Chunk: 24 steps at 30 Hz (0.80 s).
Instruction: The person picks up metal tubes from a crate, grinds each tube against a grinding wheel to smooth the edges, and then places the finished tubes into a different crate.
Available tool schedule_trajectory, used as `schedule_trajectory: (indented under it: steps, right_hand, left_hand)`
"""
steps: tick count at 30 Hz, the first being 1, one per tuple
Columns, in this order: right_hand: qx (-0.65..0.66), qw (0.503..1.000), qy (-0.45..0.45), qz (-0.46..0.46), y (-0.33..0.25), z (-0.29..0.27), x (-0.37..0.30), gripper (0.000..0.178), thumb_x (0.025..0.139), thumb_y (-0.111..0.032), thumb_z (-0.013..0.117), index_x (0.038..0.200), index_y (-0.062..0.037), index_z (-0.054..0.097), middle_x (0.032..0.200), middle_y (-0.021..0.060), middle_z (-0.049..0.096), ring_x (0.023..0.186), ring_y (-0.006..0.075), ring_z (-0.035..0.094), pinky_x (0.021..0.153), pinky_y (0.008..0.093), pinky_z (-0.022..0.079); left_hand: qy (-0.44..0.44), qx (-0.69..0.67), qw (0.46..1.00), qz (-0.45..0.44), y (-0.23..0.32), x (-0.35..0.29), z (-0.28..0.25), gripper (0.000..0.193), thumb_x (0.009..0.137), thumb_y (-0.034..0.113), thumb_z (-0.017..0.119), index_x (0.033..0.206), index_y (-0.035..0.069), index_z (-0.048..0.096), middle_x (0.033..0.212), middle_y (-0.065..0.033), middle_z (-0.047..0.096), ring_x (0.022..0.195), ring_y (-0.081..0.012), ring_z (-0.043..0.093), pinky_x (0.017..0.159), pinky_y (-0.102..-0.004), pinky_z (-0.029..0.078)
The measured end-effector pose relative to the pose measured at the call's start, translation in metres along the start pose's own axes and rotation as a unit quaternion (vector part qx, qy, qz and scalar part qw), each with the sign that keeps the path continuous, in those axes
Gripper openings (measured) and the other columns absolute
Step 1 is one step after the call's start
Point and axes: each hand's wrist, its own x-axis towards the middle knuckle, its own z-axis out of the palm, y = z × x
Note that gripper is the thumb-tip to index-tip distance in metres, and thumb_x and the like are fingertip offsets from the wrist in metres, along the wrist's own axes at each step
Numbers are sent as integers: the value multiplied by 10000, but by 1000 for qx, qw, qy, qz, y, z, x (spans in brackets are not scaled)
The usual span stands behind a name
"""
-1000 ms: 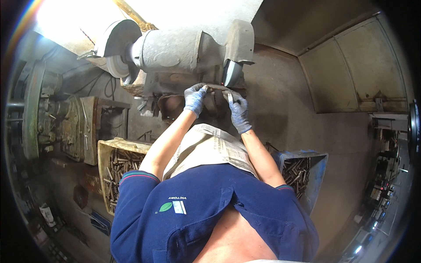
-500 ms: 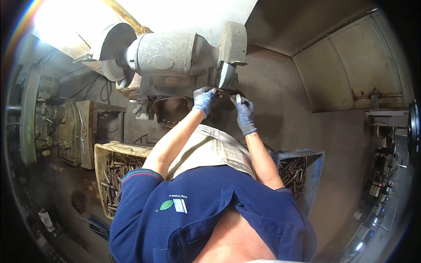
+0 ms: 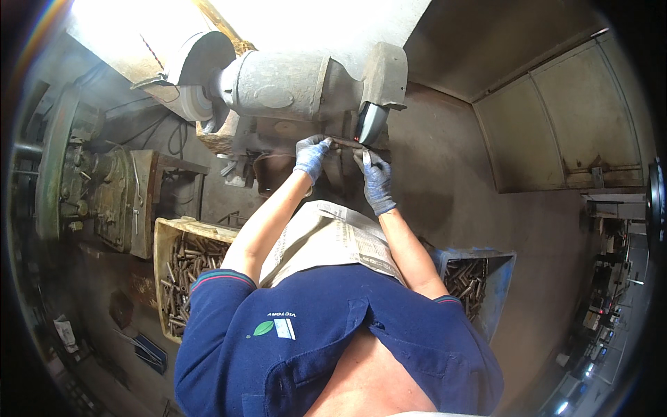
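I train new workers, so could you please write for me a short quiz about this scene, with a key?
1. Between the left hand and the right hand is: A) a hammer; B) a slim dark bar; C) a wide brush.
2. True or false: the blue crate stands on the person's left.
3. Fill in: both hands wear ____.

Key: 1. B. 2. False; the blue crate stands on the right. 3. gloves.

Ahead: grinder (image 3: 278, 87) blocked the way | Right hand (image 3: 377, 181): room ran to blue box's (image 3: 499, 288) far edge | Left: yellow box (image 3: 162, 267) stood near the arm (image 3: 274, 226)
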Motion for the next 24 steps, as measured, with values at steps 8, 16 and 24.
schedule_trajectory:
  steps: [8, 16, 24]
  right_hand:
    - [-315, 890, -79, -320, -75, -3, -59, 419, 741, -146, 700, 1123, -8, 598, 1206, 203, 537, 1118, 347, 528, 964, 382, 414]
    - [-362, 853, -62, -371, -122, -18, -91, 449, 762, -233, 677, 1131, 10, 598, 1217, 184, 533, 1165, 301, 495, 984, 383, 386]
    - [-453, 860, 86, -219, -161, -99, -159, 403, 806, -195, 637, 1118, 52, 577, 1177, 193, 529, 1067, 286, 529, 941, 390, 400]
  left_hand:
    - [-108, 29, 990, 87, 28, -64, -9, 139, 820, 9, 623, 950, -33, 648, 857, -68, 668, 740, -92, 609, 686, -225, 499]
    - [-194, 52, 971, 130, 53, -97, 24, 184, 827, 31, 633, 999, -31, 641, 870, -63, 674, 768, -81, 602, 694, -218, 496]
    - [-208, 101, 973, 10, 44, -82, -18, 203, 847, 61, 614, 999, -74, 609, 851, -88, 654, 742, -137, 619, 687, -266, 517]
